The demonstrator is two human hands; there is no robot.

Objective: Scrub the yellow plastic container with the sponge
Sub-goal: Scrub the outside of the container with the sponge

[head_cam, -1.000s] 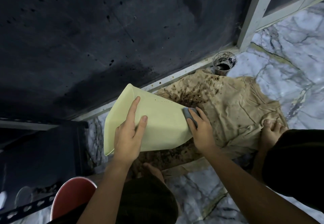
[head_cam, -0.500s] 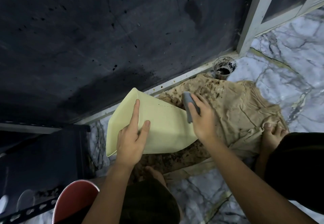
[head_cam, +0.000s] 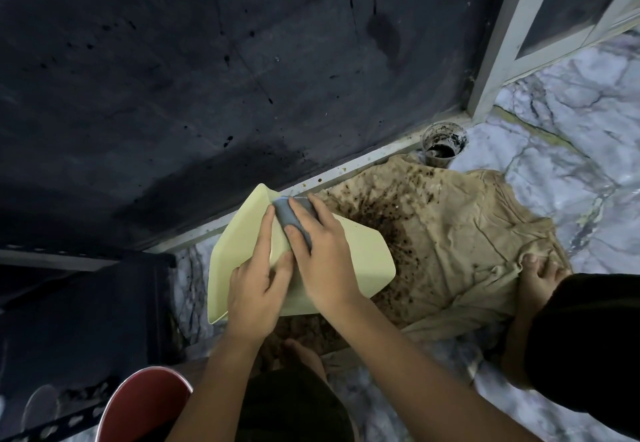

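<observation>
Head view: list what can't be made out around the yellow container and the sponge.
- Yellow container: its inside faces away from the camera, so any dirt there is hidden; both hands cover part of the outside.
- Sponge: the right hand covers its lower part; the scrubbing face is pressed down, unseen.
- Left hand: the thumb is hidden, so the full grip is unclear.
- Red bucket: cut off by the bottom edge.

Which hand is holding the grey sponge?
The right hand presses the grey sponge onto the yellow plastic container. The left hand only grips the container's side, with no sponge in it.
</observation>
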